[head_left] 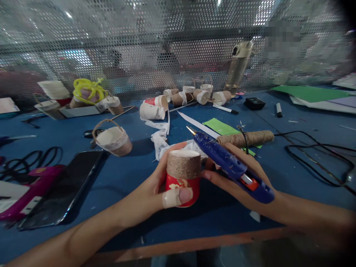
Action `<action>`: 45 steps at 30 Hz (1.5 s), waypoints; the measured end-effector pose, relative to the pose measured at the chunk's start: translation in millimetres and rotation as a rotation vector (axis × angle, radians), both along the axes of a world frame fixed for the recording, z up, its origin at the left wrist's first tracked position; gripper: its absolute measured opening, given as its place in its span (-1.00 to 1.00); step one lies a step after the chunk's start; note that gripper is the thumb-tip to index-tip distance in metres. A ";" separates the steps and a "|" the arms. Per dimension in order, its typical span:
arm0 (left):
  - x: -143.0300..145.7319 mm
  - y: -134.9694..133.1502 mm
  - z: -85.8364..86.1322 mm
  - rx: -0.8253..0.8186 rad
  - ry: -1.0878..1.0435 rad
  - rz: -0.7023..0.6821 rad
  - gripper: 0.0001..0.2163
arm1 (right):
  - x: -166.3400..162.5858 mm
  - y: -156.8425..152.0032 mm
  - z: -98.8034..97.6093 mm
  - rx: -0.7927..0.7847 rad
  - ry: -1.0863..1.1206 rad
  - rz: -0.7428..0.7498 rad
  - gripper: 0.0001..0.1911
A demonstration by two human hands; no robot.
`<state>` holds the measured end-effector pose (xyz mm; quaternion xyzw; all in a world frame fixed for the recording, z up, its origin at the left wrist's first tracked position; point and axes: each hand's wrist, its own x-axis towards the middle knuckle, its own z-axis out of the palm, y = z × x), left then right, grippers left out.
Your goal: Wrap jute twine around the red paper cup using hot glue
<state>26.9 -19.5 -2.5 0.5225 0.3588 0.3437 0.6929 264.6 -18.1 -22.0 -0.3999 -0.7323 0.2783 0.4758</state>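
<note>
My left hand is closed around a red paper cup, its thumb with a tan bandage across the front. Brown twine is wound round the cup's upper half, in close rows. A blue hot glue gun lies across my right hand, its metal tip pointing up and left, away from the cup. The right thumb tip is right beside the cup's right side; the other fingers are partly hidden behind the gun. Behind that hand lies a roll of twine.
Left of the cup stands a small twine-handled basket, then a phone and a magenta tool. White lace, paper cups and several finished baskets lie further back. A bottle stands by the mesh panel. A black cable loops at right.
</note>
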 end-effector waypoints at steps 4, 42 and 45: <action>0.1 1.2 0.4 0.010 0.059 0.020 -0.16 | 1.8 0.5 -4.3 -0.046 0.000 -0.015 -0.76; -6.9 13.0 -3.7 0.001 0.038 -0.053 -0.40 | 1.4 1.1 -0.5 -0.048 0.030 0.004 -0.73; -0.9 8.8 -1.2 -0.008 0.021 -0.022 -0.32 | 1.1 0.9 3.7 -0.069 -0.020 -0.004 -0.72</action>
